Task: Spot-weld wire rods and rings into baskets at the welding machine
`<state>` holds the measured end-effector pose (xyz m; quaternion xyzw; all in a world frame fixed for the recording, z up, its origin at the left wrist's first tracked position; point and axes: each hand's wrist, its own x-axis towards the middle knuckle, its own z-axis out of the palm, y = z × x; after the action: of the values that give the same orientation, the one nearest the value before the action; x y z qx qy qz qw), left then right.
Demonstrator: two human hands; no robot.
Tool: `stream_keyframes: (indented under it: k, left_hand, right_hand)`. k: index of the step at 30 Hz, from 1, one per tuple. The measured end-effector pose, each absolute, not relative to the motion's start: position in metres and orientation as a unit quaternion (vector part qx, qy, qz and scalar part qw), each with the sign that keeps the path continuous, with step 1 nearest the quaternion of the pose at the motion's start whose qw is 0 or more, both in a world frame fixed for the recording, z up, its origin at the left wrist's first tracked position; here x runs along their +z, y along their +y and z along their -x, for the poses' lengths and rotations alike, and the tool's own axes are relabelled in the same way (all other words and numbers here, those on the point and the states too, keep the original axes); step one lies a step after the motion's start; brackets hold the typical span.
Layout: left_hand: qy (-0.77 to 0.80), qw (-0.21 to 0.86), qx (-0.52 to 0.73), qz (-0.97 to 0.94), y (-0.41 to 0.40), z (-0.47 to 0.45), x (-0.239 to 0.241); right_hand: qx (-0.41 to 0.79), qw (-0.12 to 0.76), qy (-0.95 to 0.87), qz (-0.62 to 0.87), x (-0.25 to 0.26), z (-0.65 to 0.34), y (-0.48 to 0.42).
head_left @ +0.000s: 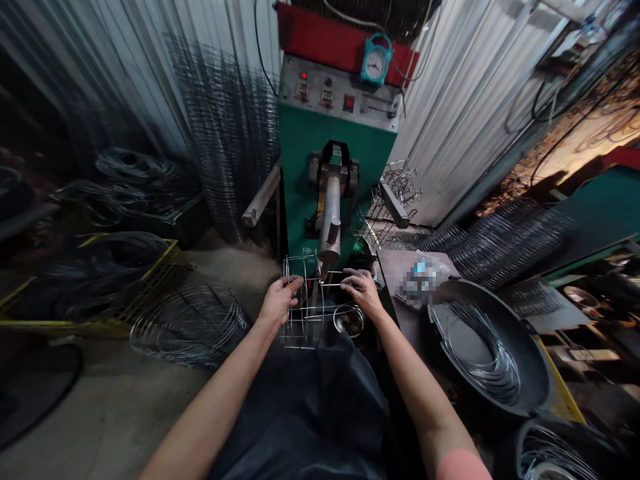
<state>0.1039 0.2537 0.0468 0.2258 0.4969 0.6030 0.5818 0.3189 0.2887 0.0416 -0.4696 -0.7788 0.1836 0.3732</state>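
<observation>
A small wire basket frame point(305, 313) sits under the metal arm point(330, 220) of a green and red welding machine point(335, 133). My left hand point(279, 301) grips the frame's left side, fingers curled over its top wire. My right hand point(363, 292) pinches the top wire on the frame's right side. The arm's tip points down into the middle of the frame, between my hands. A small metal bowl point(349, 320) rests just below my right hand.
A dark round pan point(520, 347) holding curved wire rings point(487, 360) lies at the right. Wire coils point(190, 323) lie on the floor at left, beside a yellow crate point(165, 273). Finished wire baskets point(395, 193) stack behind the machine. A teal clock point(376, 61) sits on top.
</observation>
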Motion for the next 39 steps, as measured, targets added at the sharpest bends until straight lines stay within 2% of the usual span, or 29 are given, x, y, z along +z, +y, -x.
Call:
stream_keyframes:
  k: [14,20,22,26,28,30,32,36,39]
  left_hand:
    - [0.497,0.593,0.595,-0.218,0.269,-0.100,0.042]
    - [0.488,0.606,0.587,-0.222,0.250,-0.099,0.045]
    - [0.490,0.608,0.587,-0.214,0.234,-0.101,0.045]
    - [0.485,0.624,0.577,-0.203,0.196,-0.102,0.048]
    - [0.455,0.647,0.567,-0.230,0.177,-0.096,0.051]
    - [0.429,0.638,0.560,-0.310,0.156,-0.082,0.052]
    - [0.433,0.544,0.551,-0.461,0.133,-0.065,0.050]
    - [0.363,0.184,0.419,-0.812,0.094,-0.040,0.043]
    - [0.298,-0.019,0.335,-0.894,0.076,-0.041,0.045]
  right_hand:
    - [0.199,0.352,-0.777,0.483,0.050,-0.316,0.298]
    - [0.104,0.463,-0.711,0.520,0.041,-0.313,0.238]
    - [0.181,0.458,-0.704,0.512,0.025,-0.303,0.196]
    - [0.418,0.362,-0.728,0.405,0.002,-0.271,0.120]
    - [0.431,0.367,-0.735,0.374,0.011,-0.258,0.101]
    - [0.416,0.409,-0.714,0.387,0.034,-0.254,0.097]
    - [0.449,0.454,-0.656,0.402,0.065,-0.257,0.103]
    - [0.624,0.476,-0.497,0.370,0.126,-0.268,0.123]
    - [0.721,0.459,-0.386,0.347,0.152,-0.272,0.139]
